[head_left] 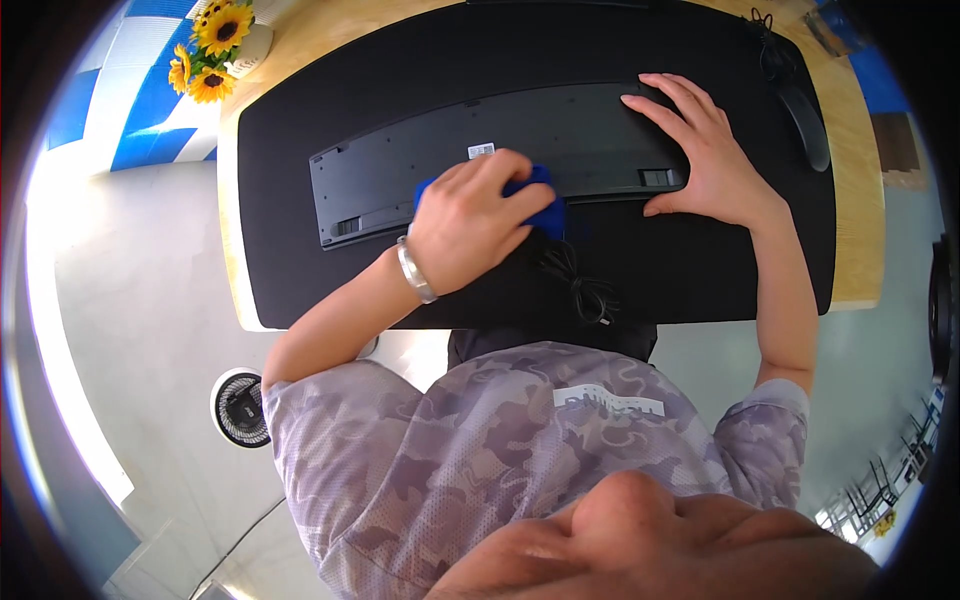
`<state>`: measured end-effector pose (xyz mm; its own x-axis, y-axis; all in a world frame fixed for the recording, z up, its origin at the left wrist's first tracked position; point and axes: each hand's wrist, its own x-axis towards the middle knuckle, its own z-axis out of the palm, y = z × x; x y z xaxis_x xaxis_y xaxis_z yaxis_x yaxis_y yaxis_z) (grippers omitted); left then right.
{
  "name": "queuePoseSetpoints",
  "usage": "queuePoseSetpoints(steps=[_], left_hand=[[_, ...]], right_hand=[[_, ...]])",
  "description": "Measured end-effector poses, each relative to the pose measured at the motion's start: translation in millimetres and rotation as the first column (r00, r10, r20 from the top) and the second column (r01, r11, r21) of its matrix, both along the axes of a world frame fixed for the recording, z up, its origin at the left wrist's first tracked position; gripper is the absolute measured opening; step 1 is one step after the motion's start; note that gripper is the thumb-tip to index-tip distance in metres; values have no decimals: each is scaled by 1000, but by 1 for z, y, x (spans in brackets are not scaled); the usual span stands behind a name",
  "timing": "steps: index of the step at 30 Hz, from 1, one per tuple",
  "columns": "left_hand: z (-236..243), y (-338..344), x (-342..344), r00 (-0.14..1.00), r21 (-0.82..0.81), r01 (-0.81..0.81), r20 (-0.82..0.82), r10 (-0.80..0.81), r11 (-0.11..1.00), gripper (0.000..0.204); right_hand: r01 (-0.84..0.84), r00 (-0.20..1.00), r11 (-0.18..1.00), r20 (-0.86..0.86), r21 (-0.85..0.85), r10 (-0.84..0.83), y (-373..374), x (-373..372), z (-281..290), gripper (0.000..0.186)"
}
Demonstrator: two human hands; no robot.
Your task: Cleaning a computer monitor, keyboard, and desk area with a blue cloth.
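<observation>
A black keyboard [560, 130] lies upside down on a black desk mat [700, 270], its underside and small white label [481, 151] facing up. My left hand [472, 215], with a silver bracelet on the wrist, is closed on a blue cloth [545, 205] and presses it against the near middle of the keyboard. Spread around the keyboard's right end is my right hand [705, 155], fingers on the far side and thumb at the near edge. A bundled black cable [585, 290] rests on the mat between me and the keyboard.
Along the mat's right side is a black mouse [803, 128] with a coiled cable [768, 50]. Sunflowers in a white pot [250, 52] stand at the desk's far left corner. A round black-and-white fan [241, 408] is on the floor to the left.
</observation>
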<state>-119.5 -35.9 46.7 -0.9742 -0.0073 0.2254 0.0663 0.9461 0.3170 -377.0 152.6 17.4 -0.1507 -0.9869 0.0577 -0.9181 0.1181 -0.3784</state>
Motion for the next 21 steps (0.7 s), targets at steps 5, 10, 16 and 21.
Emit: queuePoseSetpoints(steps=[5,10,16,21], left_hand=[[-3,-8,19,994,-59,-98,-61,94,993,37],[-10,8,-8,991,-54,-50,-130,43,997,30],[-10,19,-20,989,-1,-24,-145,24,1000,26],[-13,9,4,990,-26,-49,-132,45,998,24]], right_hand=[[10,1000,1000,27,2,-10,-1,0,2,112],[-7,1000,999,23,-42,8,-3,5,-1,110],[37,990,997,-136,-67,-45,-12,27,4,103],[53,992,997,-109,-57,-59,-8,32,6,102]])
